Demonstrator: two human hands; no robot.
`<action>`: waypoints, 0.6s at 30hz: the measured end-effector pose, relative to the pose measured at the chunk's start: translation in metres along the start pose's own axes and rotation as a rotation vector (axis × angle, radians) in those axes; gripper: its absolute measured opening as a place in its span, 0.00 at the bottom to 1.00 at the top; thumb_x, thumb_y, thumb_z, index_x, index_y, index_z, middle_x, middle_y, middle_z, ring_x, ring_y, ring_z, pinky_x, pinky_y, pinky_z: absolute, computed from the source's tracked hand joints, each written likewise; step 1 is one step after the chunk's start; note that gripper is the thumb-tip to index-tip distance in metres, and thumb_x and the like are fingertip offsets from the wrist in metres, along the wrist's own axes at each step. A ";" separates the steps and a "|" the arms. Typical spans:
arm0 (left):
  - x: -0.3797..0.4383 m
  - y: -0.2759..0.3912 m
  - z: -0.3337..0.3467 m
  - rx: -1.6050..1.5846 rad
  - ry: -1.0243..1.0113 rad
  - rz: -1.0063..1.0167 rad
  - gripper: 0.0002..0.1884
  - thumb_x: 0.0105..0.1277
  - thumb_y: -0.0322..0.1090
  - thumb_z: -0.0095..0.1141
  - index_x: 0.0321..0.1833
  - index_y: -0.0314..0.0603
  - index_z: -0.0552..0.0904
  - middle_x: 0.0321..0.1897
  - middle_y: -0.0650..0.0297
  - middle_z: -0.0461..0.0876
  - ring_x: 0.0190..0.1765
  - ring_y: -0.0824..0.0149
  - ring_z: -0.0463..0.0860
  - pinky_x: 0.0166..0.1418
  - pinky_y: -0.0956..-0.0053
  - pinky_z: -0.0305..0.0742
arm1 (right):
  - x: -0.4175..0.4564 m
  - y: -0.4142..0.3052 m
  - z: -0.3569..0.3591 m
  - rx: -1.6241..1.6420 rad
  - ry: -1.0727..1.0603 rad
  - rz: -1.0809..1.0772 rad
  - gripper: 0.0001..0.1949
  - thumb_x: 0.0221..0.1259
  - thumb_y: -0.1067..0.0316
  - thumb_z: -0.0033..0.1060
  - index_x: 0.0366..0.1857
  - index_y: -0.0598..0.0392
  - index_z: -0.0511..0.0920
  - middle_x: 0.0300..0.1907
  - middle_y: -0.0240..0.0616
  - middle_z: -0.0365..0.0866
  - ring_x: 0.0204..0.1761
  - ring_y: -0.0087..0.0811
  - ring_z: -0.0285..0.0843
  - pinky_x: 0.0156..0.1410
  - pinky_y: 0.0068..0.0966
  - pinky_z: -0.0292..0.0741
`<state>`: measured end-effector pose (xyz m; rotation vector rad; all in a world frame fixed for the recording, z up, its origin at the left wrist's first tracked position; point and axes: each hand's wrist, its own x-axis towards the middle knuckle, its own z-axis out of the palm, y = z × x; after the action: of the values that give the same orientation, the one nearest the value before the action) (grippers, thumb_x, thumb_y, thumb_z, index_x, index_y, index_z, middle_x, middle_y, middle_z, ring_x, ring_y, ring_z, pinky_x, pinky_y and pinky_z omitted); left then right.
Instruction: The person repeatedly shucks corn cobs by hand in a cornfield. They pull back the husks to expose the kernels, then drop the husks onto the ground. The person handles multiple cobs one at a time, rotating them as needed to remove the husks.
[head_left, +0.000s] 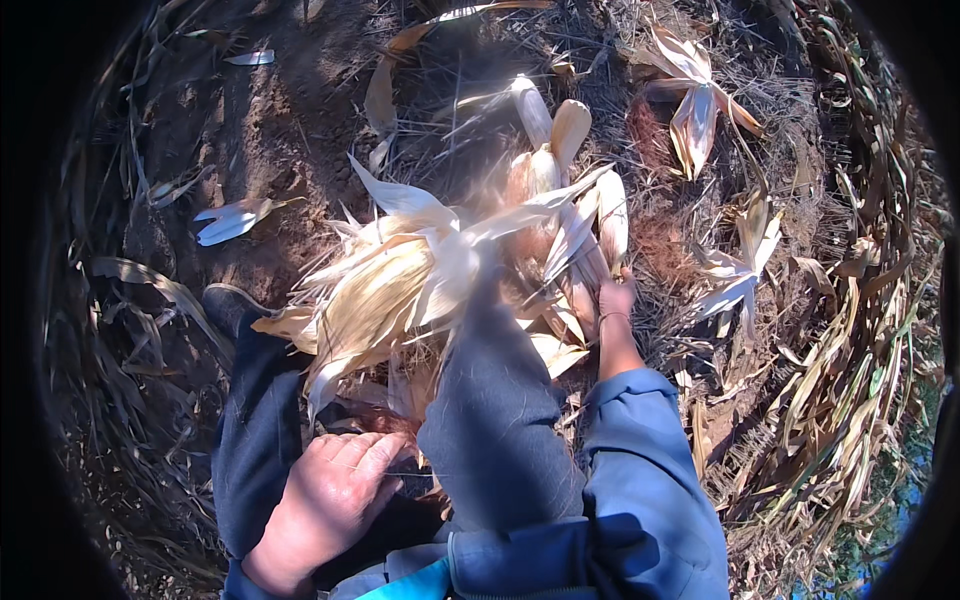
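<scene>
My right hand (616, 296) reaches past my right knee, its fingers closed around the lower end of a pale, husk-covered ear of corn (613, 214). More husked ears (541, 172) lie just beyond it in a small cluster. Between my legs my left hand (330, 487) rests with bent fingers near some reddish corn silk (386, 420). Whether those fingers hold anything is hidden. A heap of dry, peeled corn husks (382, 285) spreads between my knees and up against the right one.
Loose husks (694, 105) and another opened husk (739, 277) lie on the right. A small husk piece (236, 219) sits on bare soil at left. Dry corn stalks and leaves (832, 390) line the right side. Reddish silk (660, 244) litters the ground.
</scene>
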<state>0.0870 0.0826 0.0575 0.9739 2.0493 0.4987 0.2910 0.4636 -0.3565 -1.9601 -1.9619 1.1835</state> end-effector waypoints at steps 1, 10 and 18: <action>0.003 0.001 0.000 -0.010 -0.002 0.008 0.27 0.48 0.30 0.69 0.55 0.39 0.79 0.46 0.56 0.84 0.47 0.54 0.83 0.52 0.64 0.75 | 0.013 0.013 0.004 0.027 0.002 0.023 0.29 0.52 0.73 0.58 0.63 0.65 0.67 0.44 0.50 0.78 0.42 0.37 0.76 0.46 0.30 0.71; 0.007 0.001 0.007 0.015 -0.017 -0.046 0.25 0.50 0.31 0.68 0.55 0.38 0.80 0.45 0.55 0.85 0.47 0.55 0.83 0.52 0.65 0.76 | 0.000 -0.048 0.020 -0.036 -0.285 0.233 0.27 0.54 0.72 0.56 0.62 0.62 0.69 0.29 0.48 0.82 0.24 0.38 0.82 0.26 0.34 0.75; 0.015 0.005 0.004 0.032 -0.008 0.023 0.25 0.50 0.31 0.67 0.54 0.39 0.80 0.43 0.56 0.85 0.47 0.56 0.84 0.52 0.66 0.76 | 0.012 -0.065 -0.016 -0.864 -0.236 -0.050 0.17 0.52 0.59 0.61 0.41 0.59 0.85 0.46 0.56 0.84 0.51 0.56 0.81 0.55 0.41 0.78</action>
<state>0.0869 0.0974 0.0514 1.0175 2.0471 0.4749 0.2465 0.4907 -0.3124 -2.1245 -2.9775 0.5953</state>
